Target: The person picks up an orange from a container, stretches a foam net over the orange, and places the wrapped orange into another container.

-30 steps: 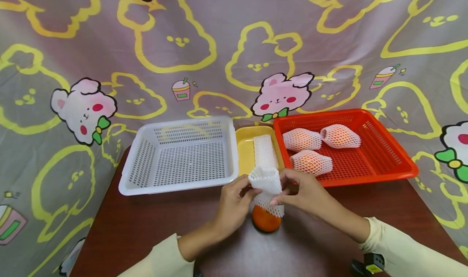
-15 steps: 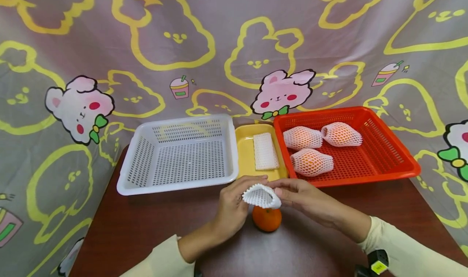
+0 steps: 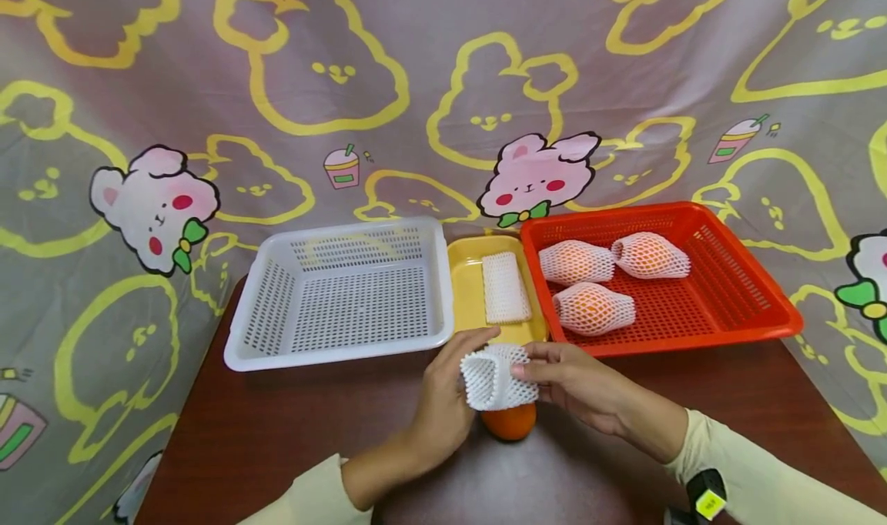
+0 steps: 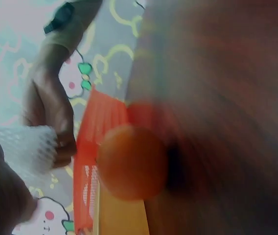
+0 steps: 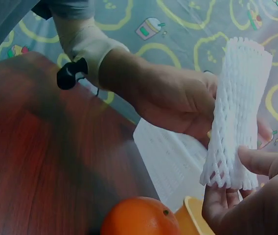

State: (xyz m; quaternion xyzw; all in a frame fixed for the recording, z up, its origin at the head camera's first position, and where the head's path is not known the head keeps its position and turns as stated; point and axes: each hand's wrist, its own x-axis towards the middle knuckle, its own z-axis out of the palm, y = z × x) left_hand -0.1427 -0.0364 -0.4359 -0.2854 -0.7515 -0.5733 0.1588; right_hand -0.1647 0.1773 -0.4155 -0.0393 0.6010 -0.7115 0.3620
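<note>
Both hands hold a white foam net sleeve point(image 3: 513, 382) above the table, its wide opening towards the left in the head view. My right hand point(image 3: 585, 386) pinches it, thumb on the near side and fingers behind. My left hand point(image 3: 443, 406) grips its other side; in the right wrist view that hand point(image 5: 178, 100) reaches behind the sleeve point(image 5: 234, 117), fingertips showing past its far edge. An orange point(image 3: 511, 423) sits on the table just below, its top partly hidden by the sleeve. The right wrist view shows the orange's point(image 5: 140, 218) small stem spot.
Behind the hands stand a white slotted basket point(image 3: 360, 344) on the left and a red basket point(image 3: 721, 336) with 3 net-wrapped fruits point(image 3: 594, 309). Between them a yellow tray point(image 3: 467, 294) holds another flat foam net point(image 3: 506, 288). A patterned cloth point(image 3: 388, 55) hangs behind the table.
The sleeve, upright in front of the tray a second ago, has been lowered and turned, its opening first towards the head camera, now leftward. Both hands keep hold; the orange stays put.
</note>
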